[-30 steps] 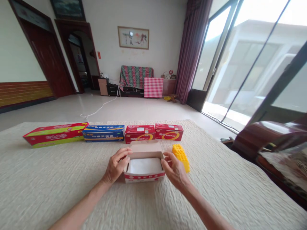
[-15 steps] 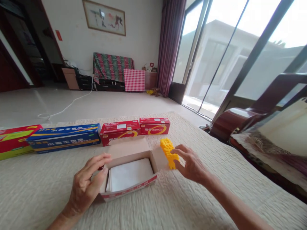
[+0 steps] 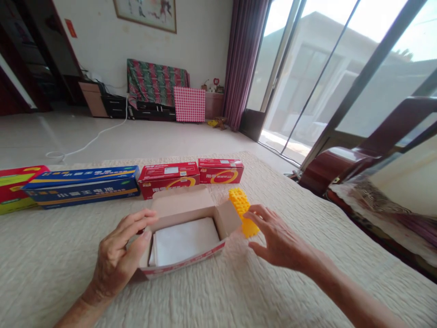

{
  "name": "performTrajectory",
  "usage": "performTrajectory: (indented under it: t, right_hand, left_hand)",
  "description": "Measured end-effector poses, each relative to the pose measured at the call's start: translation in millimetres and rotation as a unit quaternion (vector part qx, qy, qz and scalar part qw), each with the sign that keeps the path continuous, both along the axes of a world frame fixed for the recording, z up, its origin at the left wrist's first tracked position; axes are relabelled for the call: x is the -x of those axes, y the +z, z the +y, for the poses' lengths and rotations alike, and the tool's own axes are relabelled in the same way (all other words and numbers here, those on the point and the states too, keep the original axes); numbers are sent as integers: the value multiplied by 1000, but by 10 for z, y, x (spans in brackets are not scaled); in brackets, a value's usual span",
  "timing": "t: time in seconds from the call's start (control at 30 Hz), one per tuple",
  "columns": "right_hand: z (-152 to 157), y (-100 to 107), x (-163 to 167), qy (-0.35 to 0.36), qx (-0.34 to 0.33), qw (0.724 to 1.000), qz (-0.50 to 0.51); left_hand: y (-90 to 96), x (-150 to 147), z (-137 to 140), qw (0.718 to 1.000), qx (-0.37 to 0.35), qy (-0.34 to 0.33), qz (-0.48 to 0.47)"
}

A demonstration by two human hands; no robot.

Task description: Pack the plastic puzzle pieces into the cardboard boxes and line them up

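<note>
Your right hand point(image 3: 278, 237) has its fingers spread and loosely curled around the near end of the yellow block point(image 3: 242, 210); the fingertips reach it, but you have no closed pinch on it, and it lies on the bedcover point(image 3: 239, 291) just beside the right end flap of the open box point(image 3: 184, 237). Your left hand point(image 3: 118, 259) rests against the box's left end, fingers open and thumb at the rim, steadying rather than gripping. Inside, a white folded sheet point(image 3: 184, 243) covers the bottom, and the lid flap stands back toward the far side. So the box is open and braced, while the block is outside it and not lifted. Both forearms come in low from the near edge, the right one angled inward across the cover, wrist level. Beyond the box runs a row of closed cartons: two red boxes point(image 3: 169, 177), a blue box point(image 3: 82, 190), and a red and yellow box point(image 3: 10, 189) at the far left.
</note>
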State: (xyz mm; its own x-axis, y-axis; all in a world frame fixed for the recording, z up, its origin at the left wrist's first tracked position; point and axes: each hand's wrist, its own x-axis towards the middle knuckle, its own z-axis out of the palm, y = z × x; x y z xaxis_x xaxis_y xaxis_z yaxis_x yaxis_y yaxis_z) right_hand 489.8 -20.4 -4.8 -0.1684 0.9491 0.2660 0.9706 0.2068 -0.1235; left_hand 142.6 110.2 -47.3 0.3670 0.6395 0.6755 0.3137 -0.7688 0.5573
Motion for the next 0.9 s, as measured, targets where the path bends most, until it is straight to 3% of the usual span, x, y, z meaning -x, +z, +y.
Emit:
performTrajectory:
  t: [0.23,0.43,0.63,0.77,0.9]
  right_hand:
    - [22,-58,-27,22,18,999,-21]
    - [-69,15,-2,-32,66,997,-24]
    - [-90,-30,-35,-37,87,995,2]
    - [-102,38,-181,-46,0,999,-18]
    - [-33,387,-77,-9,-123,992,9]
  left_hand:
    - [17,-4,-14,1000,1,2,-1]
    - [16,2,-19,1000,7,6,2]
    - [33,-33,-37,1000,14,8,-12]
    - [61,-68,-81,999,14,13,-35]
    - [69,-109,-101,998,15,30,-51]
